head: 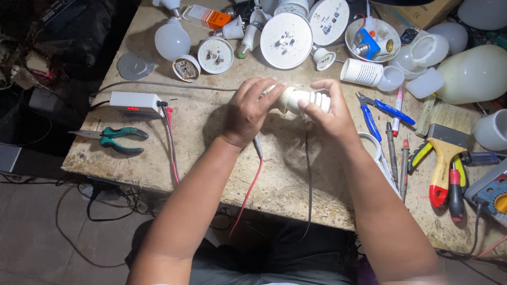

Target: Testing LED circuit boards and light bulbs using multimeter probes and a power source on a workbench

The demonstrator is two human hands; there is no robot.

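Observation:
A white ribbed lamp body (302, 98) is held over the middle of the stone workbench (211, 158) between both hands. My left hand (249, 112) grips its left end, fingers curled over it. My right hand (330, 113) wraps its right end, thumb on the ribs. A red probe lead (253, 182) and a black lead (309, 174) hang off the bench edge below the hands.
A white tester box with a red display (134, 102) and green pliers (113, 140) lie left. Bulbs, lamp discs (287, 40) and housings crowd the back. Blue pliers (381, 109), screwdrivers, a brush (446, 142) and a multimeter (491, 192) lie right.

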